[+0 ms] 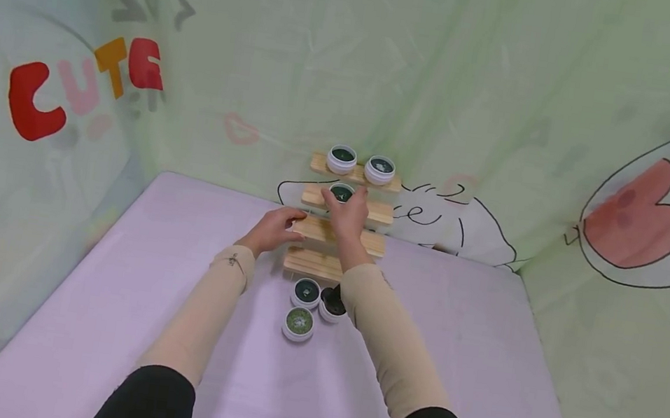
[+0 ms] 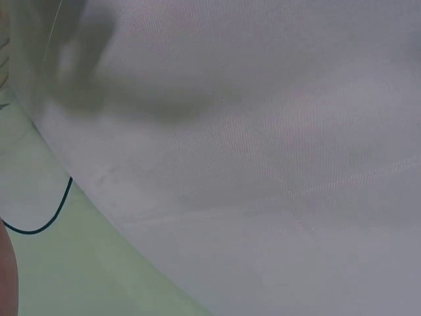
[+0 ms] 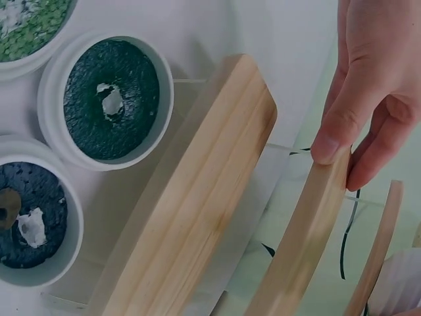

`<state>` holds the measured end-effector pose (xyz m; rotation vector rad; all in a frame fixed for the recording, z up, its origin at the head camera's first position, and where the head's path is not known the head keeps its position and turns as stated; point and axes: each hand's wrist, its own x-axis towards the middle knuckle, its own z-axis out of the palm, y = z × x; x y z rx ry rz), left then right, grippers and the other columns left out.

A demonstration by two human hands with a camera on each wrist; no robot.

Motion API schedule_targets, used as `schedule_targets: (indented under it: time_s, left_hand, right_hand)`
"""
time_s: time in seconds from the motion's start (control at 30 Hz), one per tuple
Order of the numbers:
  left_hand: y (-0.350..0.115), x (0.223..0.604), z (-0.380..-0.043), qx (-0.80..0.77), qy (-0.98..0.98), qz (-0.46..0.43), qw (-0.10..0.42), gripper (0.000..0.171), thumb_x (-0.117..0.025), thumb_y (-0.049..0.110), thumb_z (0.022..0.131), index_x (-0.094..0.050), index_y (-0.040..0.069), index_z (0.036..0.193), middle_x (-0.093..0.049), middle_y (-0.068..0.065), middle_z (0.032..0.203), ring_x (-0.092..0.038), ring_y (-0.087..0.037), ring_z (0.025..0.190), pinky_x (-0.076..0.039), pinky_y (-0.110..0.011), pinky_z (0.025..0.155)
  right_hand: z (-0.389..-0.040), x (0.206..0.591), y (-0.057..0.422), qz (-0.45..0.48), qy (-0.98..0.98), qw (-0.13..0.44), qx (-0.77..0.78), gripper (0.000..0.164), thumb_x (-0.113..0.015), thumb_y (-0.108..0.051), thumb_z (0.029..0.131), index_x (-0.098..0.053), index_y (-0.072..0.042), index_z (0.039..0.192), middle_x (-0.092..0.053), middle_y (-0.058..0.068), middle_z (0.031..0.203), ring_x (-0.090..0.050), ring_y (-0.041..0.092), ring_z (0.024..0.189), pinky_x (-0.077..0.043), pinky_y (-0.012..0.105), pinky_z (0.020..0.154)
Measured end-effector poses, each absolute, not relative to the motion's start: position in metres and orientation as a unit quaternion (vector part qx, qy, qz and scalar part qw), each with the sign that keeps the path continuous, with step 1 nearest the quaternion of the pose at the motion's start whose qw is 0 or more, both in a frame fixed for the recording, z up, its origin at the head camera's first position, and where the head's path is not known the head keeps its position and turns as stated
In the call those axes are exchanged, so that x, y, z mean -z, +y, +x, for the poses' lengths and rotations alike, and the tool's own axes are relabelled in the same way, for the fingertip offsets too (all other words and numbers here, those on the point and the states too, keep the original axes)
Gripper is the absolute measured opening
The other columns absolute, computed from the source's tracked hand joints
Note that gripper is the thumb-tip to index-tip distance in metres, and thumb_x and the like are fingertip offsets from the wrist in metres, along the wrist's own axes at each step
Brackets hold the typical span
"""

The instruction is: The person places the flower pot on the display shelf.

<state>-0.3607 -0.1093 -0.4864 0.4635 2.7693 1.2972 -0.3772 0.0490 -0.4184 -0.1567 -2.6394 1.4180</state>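
Note:
A stepped wooden display stand (image 1: 315, 227) with several plank tiers stands at the back of the table. My left hand (image 1: 274, 229) grips the left end of its third plank from the top; in the right wrist view that hand (image 3: 368, 92) pinches the plank's end (image 3: 302, 230) between thumb and fingers. On the second plank, my right hand (image 1: 348, 219) holds a white round tub (image 1: 341, 193) with dark green contents by its sides. Two similar tubs, a left one (image 1: 341, 159) and a right one (image 1: 380, 170), sit on the top plank. The left wrist view shows mostly cloth.
In front of the stand, on the lilac tablecloth (image 1: 139, 296), are a dark green tub (image 1: 306, 291), a lighter green speckled tub (image 1: 298, 323) and a dark tub (image 1: 333, 305) partly covered by something black. A printed curtain (image 1: 304, 57) hangs close behind the stand.

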Motion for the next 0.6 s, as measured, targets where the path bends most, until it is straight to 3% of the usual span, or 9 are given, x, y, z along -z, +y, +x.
schedule_targets:
  time_s: [0.6]
  left_hand:
    - [-0.1081,0.4876,-0.3613,-0.412,0.900,0.138,0.029,0.055,-0.070,0.022,0.081,-0.051,0.004,0.129,-0.051,-0.011,0.132,-0.048,-0.023,0.122,-0.043,-0.032,0.105]
  right_hand:
    - [-0.3819,0.4189,0.0465,-0.072,-0.873,0.071,-0.477,0.097,-0.067,-0.048,0.079,-0.015,0.002,0.145,-0.024,0.021,0.148,-0.031,0.033,0.134,-0.033,0.040,0.113]
